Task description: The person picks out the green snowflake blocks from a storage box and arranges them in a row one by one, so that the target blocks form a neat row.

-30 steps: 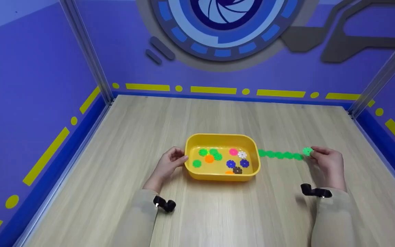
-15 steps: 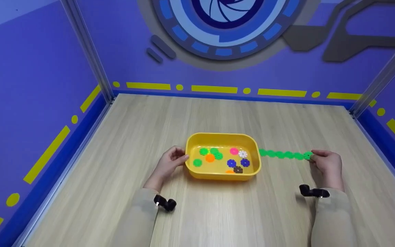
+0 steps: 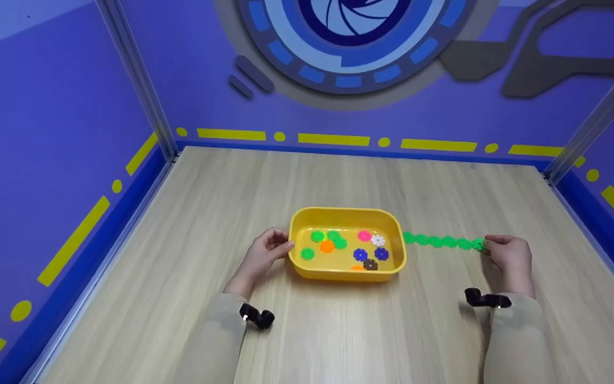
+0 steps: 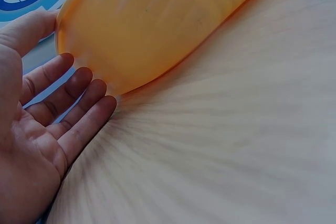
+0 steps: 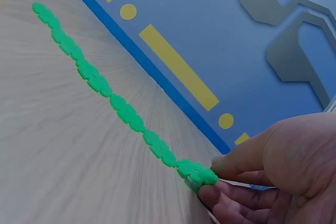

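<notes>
A yellow plastic bin (image 3: pixel 347 276) stands on the table. My left hand (image 3: pixel 261 258) is at its left end; in the left wrist view, the thumb (image 4: pixel 31 32) touches near the rim and the fairly straight fingers (image 4: pixel 86 129) touch the outer wall. To the bin's right, a chain of green notched interlocking discs (image 3: pixel 435 241) lies in a row. My right hand (image 3: pixel 509 256) pinches the green disc (image 3: pixel 478 244) at the chain's right end between thumb and fingers. In the right wrist view, this disc (image 5: pixel 197 171) meets its neighbour; how far their slots engage cannot be told.
Inside the bin lie loose green discs (image 3: pixel 307 254), an orange disc (image 3: pixel 327 246), a pink one (image 3: pixel 364 236), a white one (image 3: pixel 378 240), blue ones (image 3: pixel 381 254) and a brown one (image 3: pixel 370 264). Blue-purple walls (image 3: pixel 339 120) enclose the wooden table (image 3: pixel 339 330).
The right hand has brought its green disc down and slightly toward the near side, from above the chain's end into line with it. The left hand stays at the bin.
</notes>
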Motion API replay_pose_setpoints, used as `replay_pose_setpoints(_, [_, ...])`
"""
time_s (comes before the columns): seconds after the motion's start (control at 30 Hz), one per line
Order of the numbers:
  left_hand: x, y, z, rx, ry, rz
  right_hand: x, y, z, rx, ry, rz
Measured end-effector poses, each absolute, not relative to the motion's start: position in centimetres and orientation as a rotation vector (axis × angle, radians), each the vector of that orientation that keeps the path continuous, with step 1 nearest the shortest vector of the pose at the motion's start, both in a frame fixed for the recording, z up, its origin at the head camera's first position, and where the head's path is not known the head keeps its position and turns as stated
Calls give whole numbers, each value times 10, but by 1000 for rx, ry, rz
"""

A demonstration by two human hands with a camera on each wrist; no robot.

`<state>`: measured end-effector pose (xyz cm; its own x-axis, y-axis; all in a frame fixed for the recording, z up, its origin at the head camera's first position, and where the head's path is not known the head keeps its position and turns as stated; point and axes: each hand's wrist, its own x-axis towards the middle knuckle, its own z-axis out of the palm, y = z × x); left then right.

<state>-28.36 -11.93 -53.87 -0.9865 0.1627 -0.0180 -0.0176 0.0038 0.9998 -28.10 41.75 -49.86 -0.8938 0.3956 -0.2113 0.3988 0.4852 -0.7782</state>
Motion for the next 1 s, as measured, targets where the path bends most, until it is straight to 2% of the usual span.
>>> replay_pose_setpoints(0.7, [-284,-119,-539,170,2139,2122,-275,416,-489,742,2679,-1551])
replay_pose_setpoints(1.0, [-284,-120,-540,180,2171,2097,-279,405,-478,636,2762,-1477])
